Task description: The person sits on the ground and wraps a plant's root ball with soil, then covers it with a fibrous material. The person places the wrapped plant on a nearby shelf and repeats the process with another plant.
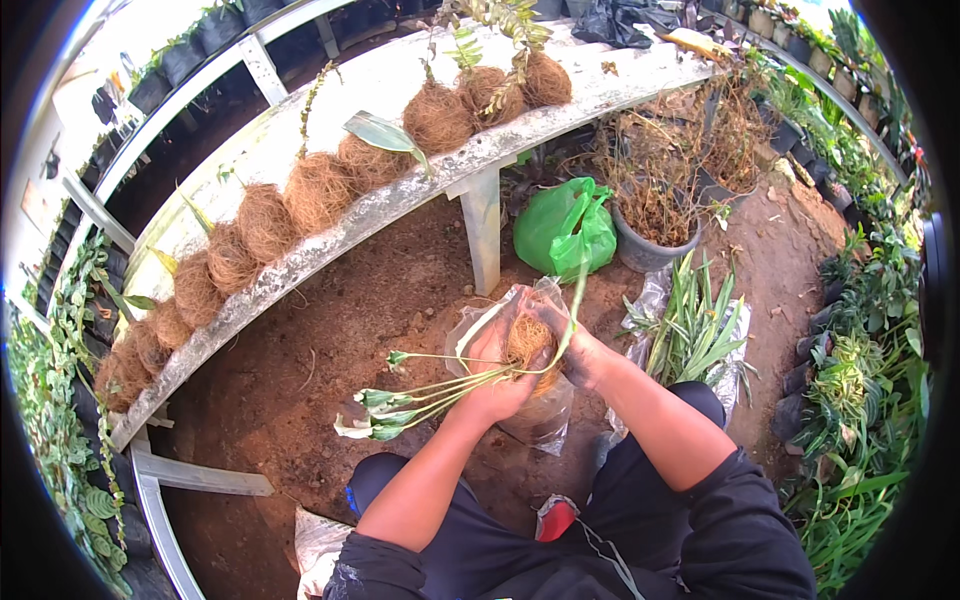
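Note:
Between my two hands is a small ball of brown coconut fibre [527,337]. My left hand [491,386] cups its left side, and my right hand [581,352] wraps around the far and right side. Several long pale stems [457,388] come out of the ball and lean left over my left hand. They end in drooping green and cream leaves [382,416]. Another stem [576,300] rises on the right, across my right hand. Below the ball is a clear plastic bag [544,420] with loose fibre in it. My fingers partly hide the ball.
Several fibre balls with plants [319,191] line a long white-grey bench [360,221]. Its leg [480,232] stands ahead. A green plastic bag [566,229], a pot of dried plants [656,240] and cut leafy plants [694,322] lie to the right. A red object [556,519] is between my legs.

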Demonstrator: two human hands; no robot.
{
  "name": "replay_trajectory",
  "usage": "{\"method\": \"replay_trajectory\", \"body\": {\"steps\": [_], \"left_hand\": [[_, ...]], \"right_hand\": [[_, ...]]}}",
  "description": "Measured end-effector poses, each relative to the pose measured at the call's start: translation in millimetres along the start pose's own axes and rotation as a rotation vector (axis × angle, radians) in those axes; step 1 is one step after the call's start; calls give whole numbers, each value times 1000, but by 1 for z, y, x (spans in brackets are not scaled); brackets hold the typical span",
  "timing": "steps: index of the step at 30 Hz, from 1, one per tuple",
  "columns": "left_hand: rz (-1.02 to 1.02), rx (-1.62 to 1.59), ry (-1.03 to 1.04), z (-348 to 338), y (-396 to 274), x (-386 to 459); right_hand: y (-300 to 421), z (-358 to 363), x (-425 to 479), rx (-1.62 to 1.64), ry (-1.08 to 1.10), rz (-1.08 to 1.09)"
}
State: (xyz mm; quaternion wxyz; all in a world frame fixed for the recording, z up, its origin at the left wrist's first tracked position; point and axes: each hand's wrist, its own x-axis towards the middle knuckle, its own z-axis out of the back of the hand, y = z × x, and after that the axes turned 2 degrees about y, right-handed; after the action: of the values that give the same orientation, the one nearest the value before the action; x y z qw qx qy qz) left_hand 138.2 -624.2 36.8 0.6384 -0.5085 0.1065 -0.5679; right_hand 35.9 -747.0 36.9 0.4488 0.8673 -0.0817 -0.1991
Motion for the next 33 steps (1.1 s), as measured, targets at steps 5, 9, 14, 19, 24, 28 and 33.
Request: {"method": "replay_trajectory", "body": {"steps": [5,9,14,19,24,28,33], "left_hand": [[55,93,55,-7,16,-6],[142,84,16,-12,24,-10],[496,-593,-338,-12,48,-7],[449,-1061,-425,6,35,20],[370,-1534,-59,14,20,14],[442,-1625,-51,12,7,6],[457,-1415,4,11,3,6]], "right_hand": [[2,4,0,-115,-13,-53],[5,1,-4,-82,-20,-123],[0,-7,3,-333,-63,56],[8,-26,-24,-1321,-272,531],[-4,-35,-15,-1671,-39,1187],[-1,-41,-3,-1501,-114,1362],[-6,-35,-6,-1078,-262,1168]]}}
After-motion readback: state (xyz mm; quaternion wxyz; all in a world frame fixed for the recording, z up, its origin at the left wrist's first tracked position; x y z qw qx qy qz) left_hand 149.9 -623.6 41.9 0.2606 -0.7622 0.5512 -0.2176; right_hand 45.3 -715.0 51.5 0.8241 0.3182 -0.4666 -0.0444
